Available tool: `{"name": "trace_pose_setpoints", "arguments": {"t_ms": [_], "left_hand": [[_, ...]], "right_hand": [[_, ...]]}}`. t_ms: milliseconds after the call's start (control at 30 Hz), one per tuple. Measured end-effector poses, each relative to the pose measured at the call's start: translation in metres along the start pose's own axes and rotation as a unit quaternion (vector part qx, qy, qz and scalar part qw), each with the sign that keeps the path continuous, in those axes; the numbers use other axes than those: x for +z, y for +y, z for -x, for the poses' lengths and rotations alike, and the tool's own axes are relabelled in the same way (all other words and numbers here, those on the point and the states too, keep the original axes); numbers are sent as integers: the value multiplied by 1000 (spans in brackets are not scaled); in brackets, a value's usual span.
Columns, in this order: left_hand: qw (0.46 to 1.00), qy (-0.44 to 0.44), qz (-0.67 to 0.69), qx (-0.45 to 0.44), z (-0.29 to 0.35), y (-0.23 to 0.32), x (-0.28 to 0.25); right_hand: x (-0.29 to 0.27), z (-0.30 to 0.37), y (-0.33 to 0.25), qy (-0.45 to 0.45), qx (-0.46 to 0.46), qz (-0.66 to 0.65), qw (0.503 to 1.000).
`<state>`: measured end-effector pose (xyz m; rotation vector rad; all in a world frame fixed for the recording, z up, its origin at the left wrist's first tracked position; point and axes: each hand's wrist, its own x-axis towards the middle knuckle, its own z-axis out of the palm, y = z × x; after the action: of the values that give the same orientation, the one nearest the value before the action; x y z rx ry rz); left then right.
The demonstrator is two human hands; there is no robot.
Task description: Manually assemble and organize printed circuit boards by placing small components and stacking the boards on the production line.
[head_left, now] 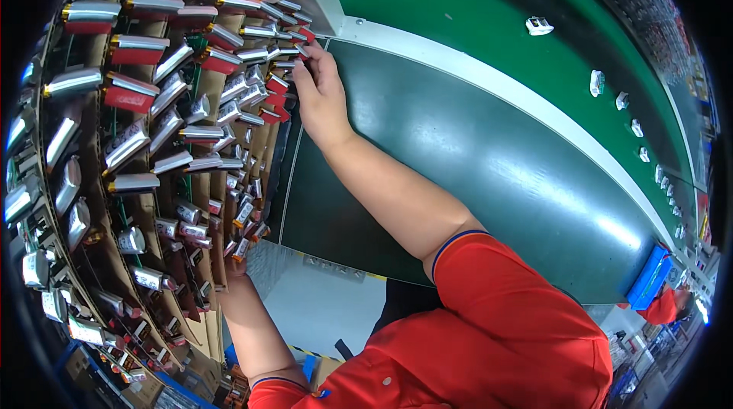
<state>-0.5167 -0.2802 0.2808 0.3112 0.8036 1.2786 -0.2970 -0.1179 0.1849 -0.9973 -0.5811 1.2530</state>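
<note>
Fingers (304,65) of right hand (321,96) pinching a silver cell (290,48) at rack (214,203) top edge, seating it in a slot; left hand (233,265) steadying rack bottom, grip hidden, beside green surface (458,149)

You have two hands at the rack: your left hand (235,265) low, your right hand (319,96) high. Silver pouch cells (137,50) fill one cardboard rack (99,218), too many to count. About eight small white parts (539,25) sit along one green conveyor belt (473,149).
</note>
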Motion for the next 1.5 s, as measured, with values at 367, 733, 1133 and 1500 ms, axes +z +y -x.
{"name": "trace_pose_setpoints", "arguments": {"t_ms": [367, 733, 1133, 1500], "left_hand": [[998, -48, 41, -8, -3, 7, -49], [939, 280, -177, 92, -33, -16, 9], [955, -270, 76, -98, -41, -5, 5], [999, -26, -30, -6, -17, 2, 30]], "right_hand": [[8, -4, -8, 32, -73, 77, 994], [9, -10, -16, 18, -136, 97, 986], [12, -10, -13, -21, -34, -60, 997], [5, -10, -19, 21, -86, 71, 993]]}}
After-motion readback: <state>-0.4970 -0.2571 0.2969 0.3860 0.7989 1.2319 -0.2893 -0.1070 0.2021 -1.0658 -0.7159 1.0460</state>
